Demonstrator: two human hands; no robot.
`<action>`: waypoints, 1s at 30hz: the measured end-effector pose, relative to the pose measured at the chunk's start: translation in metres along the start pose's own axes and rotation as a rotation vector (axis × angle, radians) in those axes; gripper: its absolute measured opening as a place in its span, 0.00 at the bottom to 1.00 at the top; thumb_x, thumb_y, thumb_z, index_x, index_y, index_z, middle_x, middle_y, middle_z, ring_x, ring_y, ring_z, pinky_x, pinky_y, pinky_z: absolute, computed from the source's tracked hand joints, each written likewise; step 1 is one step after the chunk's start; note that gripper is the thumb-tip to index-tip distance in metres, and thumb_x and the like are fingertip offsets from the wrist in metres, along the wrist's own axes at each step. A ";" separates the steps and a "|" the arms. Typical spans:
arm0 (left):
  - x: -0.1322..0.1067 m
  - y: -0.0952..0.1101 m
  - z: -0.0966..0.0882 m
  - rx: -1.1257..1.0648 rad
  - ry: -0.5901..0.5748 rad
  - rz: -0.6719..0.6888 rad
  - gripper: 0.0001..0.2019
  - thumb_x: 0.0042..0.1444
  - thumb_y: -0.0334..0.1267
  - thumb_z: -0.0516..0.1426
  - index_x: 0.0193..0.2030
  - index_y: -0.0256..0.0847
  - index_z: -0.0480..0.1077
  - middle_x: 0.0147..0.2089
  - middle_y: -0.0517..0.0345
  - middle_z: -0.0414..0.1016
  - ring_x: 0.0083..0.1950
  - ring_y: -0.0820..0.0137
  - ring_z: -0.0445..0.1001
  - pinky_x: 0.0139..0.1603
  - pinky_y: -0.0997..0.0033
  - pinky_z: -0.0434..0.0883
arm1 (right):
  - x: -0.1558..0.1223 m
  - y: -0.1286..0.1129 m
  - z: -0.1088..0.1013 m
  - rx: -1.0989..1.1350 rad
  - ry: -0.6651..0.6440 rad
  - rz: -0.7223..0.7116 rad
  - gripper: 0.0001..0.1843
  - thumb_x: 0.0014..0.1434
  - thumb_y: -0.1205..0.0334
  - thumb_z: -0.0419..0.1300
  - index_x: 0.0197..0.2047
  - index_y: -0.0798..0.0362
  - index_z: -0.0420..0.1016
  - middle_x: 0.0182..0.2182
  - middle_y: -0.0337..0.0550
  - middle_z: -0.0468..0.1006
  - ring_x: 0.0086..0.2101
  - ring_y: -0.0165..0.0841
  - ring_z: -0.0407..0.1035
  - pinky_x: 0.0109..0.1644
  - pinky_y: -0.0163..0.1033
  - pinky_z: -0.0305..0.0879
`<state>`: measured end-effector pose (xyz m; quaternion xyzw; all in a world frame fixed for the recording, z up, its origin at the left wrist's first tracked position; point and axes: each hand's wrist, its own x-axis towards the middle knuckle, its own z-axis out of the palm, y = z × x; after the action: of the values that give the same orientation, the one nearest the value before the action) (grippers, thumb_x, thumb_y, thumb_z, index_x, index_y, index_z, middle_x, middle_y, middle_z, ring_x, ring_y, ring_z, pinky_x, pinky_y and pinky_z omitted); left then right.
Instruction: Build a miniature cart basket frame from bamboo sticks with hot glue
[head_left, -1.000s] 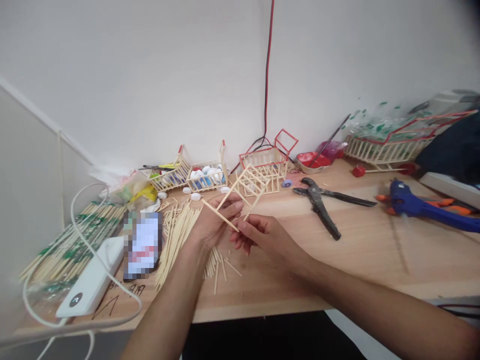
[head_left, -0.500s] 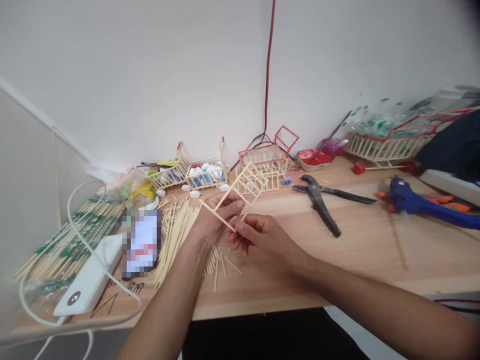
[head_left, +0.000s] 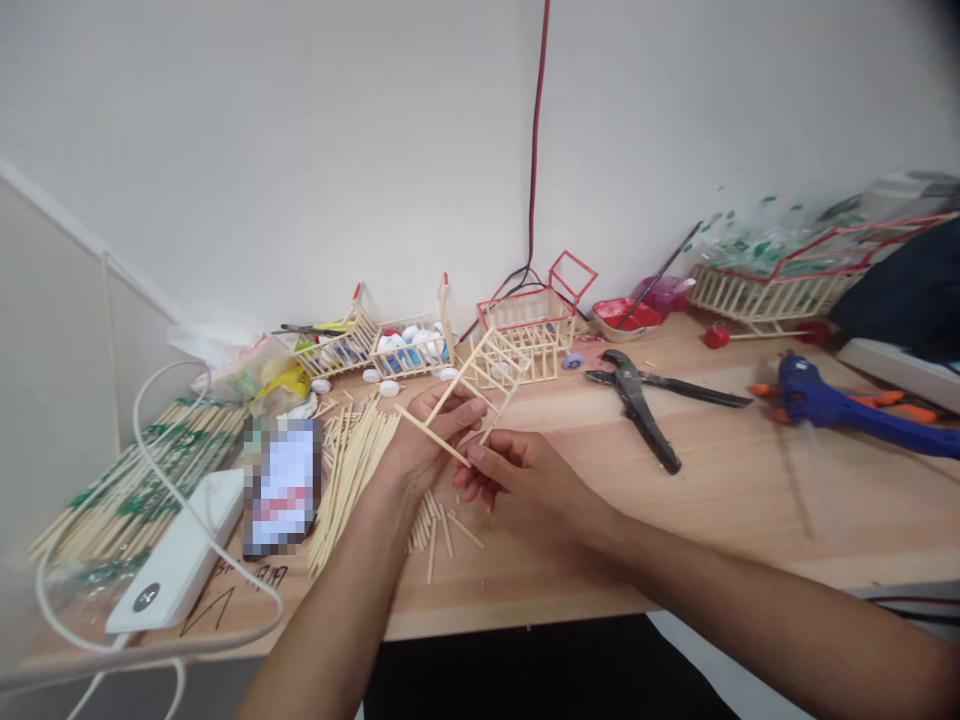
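Observation:
My left hand (head_left: 427,440) is closed on a small frame of glued wooden sticks (head_left: 487,372) that rises up and to the right from its fingers. My right hand (head_left: 517,475) sits just right of it, its fingers pinched on a single thin stick (head_left: 424,432) that slants up to the left across the left hand. Both hands hover over the wooden table (head_left: 720,510), above a scatter of short cut sticks (head_left: 442,530). A long pile of loose sticks (head_left: 352,470) lies just left of my left wrist.
Black pliers (head_left: 641,410) lie right of the hands, a blue glue gun (head_left: 832,408) farther right. Small stick baskets (head_left: 529,325) and a stick crib with caps (head_left: 409,350) stand at the wall. A phone (head_left: 283,485), white power bank (head_left: 176,565) and bundled skewers (head_left: 135,480) lie left.
Both hands and the stick frame have stayed almost in place; the view has shifted slightly, and the thin stick has settled a little lower.

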<state>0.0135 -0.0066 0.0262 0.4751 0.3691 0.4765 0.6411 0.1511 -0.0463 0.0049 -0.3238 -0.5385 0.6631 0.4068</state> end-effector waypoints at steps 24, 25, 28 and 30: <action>0.001 0.000 0.005 0.030 0.069 -0.010 0.16 0.40 0.40 0.69 0.28 0.36 0.68 0.24 0.63 0.68 0.20 0.80 0.63 0.16 0.81 0.55 | -0.001 0.000 0.001 0.012 -0.007 0.004 0.18 0.59 0.47 0.59 0.30 0.55 0.74 0.29 0.43 0.79 0.26 0.27 0.70 0.29 0.34 0.65; 0.001 0.000 0.005 0.029 0.068 -0.007 0.15 0.40 0.40 0.69 0.28 0.36 0.68 0.24 0.63 0.68 0.20 0.80 0.63 0.17 0.81 0.55 | -0.001 0.000 0.001 0.014 -0.009 0.004 0.18 0.59 0.47 0.59 0.30 0.55 0.74 0.29 0.43 0.79 0.26 0.27 0.70 0.29 0.34 0.65; 0.001 -0.001 0.005 0.022 0.058 -0.002 0.16 0.39 0.40 0.69 0.28 0.36 0.68 0.25 0.62 0.69 0.21 0.80 0.65 0.18 0.81 0.57 | -0.001 0.000 0.000 0.025 -0.016 0.000 0.18 0.59 0.48 0.59 0.31 0.55 0.74 0.30 0.43 0.79 0.27 0.27 0.71 0.30 0.34 0.65; 0.001 -0.001 0.005 0.022 0.053 -0.005 0.16 0.39 0.40 0.69 0.28 0.35 0.68 0.25 0.62 0.70 0.21 0.80 0.65 0.17 0.82 0.57 | -0.001 0.000 0.000 0.025 -0.020 -0.003 0.18 0.59 0.48 0.59 0.31 0.55 0.74 0.30 0.43 0.79 0.27 0.27 0.71 0.29 0.34 0.64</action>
<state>0.0189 -0.0073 0.0271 0.4685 0.3923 0.4833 0.6269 0.1516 -0.0474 0.0048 -0.3111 -0.5348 0.6723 0.4065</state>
